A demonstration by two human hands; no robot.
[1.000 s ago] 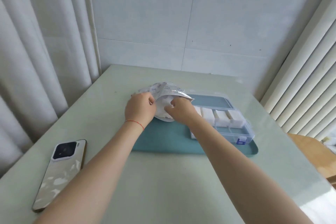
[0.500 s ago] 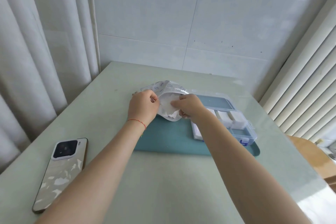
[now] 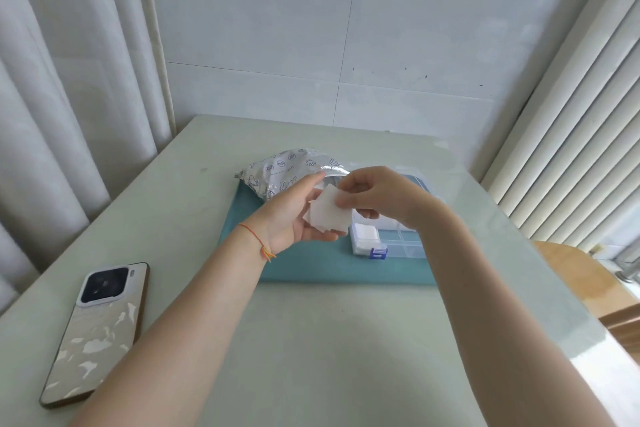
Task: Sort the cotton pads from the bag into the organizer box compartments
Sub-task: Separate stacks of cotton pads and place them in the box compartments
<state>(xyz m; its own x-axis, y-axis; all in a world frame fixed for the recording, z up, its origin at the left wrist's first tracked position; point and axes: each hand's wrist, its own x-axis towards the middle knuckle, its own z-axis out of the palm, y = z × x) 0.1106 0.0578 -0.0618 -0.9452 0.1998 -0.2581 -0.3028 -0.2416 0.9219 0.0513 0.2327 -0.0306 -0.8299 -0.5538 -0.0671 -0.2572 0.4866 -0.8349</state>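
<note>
A home room, pale tiled wall [image 3: 311, 28], white pleated curtains [image 3: 62, 97] at the left, slatted blinds [image 3: 571, 149] at the right, a phone [image 3: 97, 333] lying on the pale green glossy surface [image 3: 311, 340], a wooden chair [image 3: 581, 284] beside it

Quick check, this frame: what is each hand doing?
Left hand: open, palm up, supporting the cotton pads from below.
Right hand: pinching the top edge of the cotton pads.

Bare table [image 3: 311, 340] near the edge; phone [image 3: 97, 333] left; organizer box [image 3: 398, 246] seemingly open
</note>
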